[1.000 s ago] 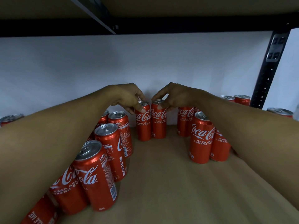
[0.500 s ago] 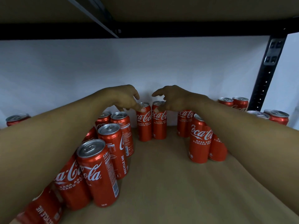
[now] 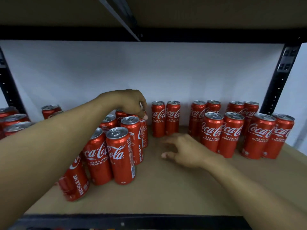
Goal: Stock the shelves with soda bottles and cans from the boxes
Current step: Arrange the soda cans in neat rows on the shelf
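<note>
Red Coca-Cola cans stand in groups on the brown shelf board (image 3: 166, 188). A pair of cans (image 3: 165, 118) stands at the back centre, with nothing touching it. My left hand (image 3: 131, 103) reaches over the left cluster of cans (image 3: 120, 153), its fingers curled down round the top of a rear can (image 3: 144, 130) that is mostly hidden by nearer cans. My right hand (image 3: 184, 150) hovers low over the bare board in front of the centre pair, fingers spread, holding nothing. More cans (image 3: 222, 133) stand in rows to the right.
Black uprights stand at the right (image 3: 279, 83) and the left (image 3: 8, 90). The upper shelf beam (image 3: 149, 34) runs close overhead. Further cans (image 3: 15, 120) sit at the far left. One can (image 3: 74, 183) leans at the cluster's front left. The shelf's black front edge (image 3: 132, 219) runs along the bottom.
Both hands have let go of the centre pair. My left hand moved left onto a can in the left cluster, my right hand drew back toward me, and the view pulled back.
</note>
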### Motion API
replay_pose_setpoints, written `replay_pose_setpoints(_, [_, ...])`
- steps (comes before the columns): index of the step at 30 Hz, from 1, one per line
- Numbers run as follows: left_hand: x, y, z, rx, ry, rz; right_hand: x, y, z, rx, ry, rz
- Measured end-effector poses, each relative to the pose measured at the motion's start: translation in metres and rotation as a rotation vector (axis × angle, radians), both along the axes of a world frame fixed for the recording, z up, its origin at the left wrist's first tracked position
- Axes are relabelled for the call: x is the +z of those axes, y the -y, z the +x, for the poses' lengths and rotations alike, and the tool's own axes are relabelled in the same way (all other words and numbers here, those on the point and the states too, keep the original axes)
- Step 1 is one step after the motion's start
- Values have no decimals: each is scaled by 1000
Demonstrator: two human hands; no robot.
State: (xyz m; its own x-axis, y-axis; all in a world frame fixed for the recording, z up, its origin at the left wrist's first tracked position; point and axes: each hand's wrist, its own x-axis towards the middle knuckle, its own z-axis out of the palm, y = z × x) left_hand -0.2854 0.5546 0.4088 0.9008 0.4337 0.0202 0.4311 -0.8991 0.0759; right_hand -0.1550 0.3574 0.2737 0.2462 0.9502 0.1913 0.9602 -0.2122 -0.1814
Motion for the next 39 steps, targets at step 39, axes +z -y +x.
replay_pose_setpoints(39, [-20, 71, -49, 294, 21, 109, -42, 72, -31, -167, -739, 744])
